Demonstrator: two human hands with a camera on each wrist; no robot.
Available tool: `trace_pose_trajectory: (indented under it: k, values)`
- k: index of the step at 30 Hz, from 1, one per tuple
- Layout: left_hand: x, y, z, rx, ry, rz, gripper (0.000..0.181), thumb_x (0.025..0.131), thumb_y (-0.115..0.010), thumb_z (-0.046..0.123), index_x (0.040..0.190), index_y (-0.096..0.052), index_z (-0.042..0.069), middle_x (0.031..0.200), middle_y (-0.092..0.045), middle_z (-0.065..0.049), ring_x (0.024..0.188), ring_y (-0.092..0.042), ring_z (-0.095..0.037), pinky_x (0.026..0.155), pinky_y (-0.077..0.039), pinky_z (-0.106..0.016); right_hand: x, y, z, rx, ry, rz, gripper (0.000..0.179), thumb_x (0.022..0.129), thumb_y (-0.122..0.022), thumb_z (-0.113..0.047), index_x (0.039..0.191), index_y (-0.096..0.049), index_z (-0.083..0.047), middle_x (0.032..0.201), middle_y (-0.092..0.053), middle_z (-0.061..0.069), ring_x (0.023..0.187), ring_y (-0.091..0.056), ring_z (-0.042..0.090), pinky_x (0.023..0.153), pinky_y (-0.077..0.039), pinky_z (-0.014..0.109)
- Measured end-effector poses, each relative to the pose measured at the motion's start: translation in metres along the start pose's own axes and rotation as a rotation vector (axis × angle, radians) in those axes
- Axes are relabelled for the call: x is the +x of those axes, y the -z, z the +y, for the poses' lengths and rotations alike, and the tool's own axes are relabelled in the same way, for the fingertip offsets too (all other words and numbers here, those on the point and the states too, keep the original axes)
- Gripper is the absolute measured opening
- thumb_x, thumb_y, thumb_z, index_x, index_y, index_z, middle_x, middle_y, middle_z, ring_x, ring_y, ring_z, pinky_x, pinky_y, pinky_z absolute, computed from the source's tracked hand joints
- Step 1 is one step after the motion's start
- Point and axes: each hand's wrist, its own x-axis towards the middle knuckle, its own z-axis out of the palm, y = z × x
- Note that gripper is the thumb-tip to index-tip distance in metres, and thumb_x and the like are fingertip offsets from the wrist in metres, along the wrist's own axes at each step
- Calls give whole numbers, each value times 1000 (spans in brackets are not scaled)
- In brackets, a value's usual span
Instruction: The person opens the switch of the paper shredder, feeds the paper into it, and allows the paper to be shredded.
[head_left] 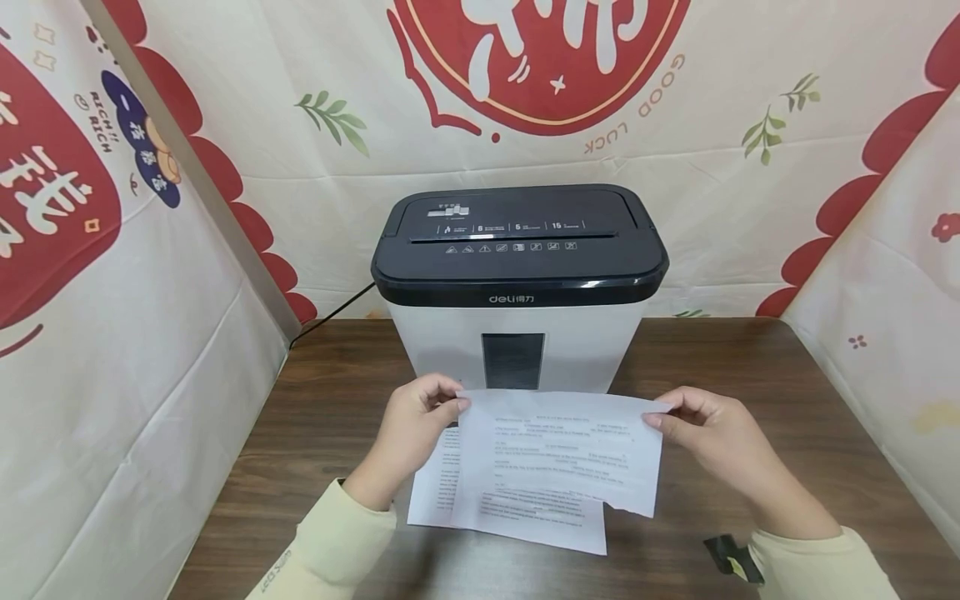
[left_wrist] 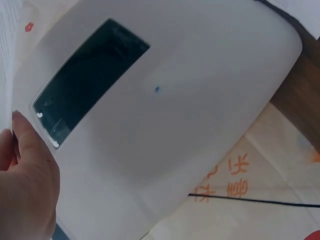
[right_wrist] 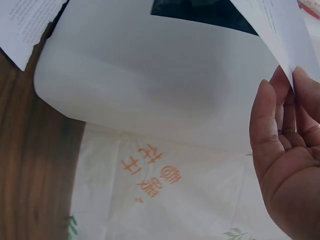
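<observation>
Pinched at its two upper corners, a printed sheet of paper (head_left: 555,442) hangs in front of the shredder, its lower right edge uneven as if torn. My left hand (head_left: 420,425) grips one corner between thumb and fingers. At the opposite corner, the right hand (head_left: 712,433) does the same; in the right wrist view the sheet (right_wrist: 292,35) runs up from between thumb and fingertips. Below and partly hidden by it lies another printed sheet (head_left: 431,496) on the table. Beyond both hands stands a black-topped white shredder (head_left: 517,271) with a narrow slot in its lid.
The shredder's dark window (head_left: 513,360) faces me. A black cord (head_left: 333,312) runs from its left side to the table edge. Patterned cloth walls (head_left: 555,167) enclose the wooden table (head_left: 330,400) at the back and sides. A small black object (head_left: 731,557) lies by the right sleeve.
</observation>
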Motion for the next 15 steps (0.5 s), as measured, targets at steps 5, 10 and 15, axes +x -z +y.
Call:
trace_pose_trajectory:
  k: [5, 10, 15]
  values:
    - [-2, 9, 8, -3, -12, 17, 5, 86, -68, 0, 88, -70, 5, 84, -66, -3, 76, -59, -13, 68, -50, -24, 2, 4, -10, 0, 31, 18, 8, 85, -73, -11, 91, -72, -6, 81, -69, -2, 65, -58, 9, 56, -48, 23]
    - [-1, 16, 14, -23, -44, 34, 5, 85, -68, -1, 88, -69, 2, 83, -65, -5, 72, -59, -14, 64, -52, -23, 3, 8, -19, 23, 55, 24, 9, 84, -75, -11, 91, -72, -6, 81, -69, -7, 65, -60, 9, 56, -49, 22]
    - [-2, 23, 20, -23, -67, 52, 5, 85, -68, -2, 87, -70, 3, 82, -66, -6, 71, -60, -15, 64, -51, -22, 5, 9, -27, 15, 76, 33, 9, 84, -75, -10, 92, -72, -6, 79, -69, -7, 64, -60, 8, 56, -47, 21]
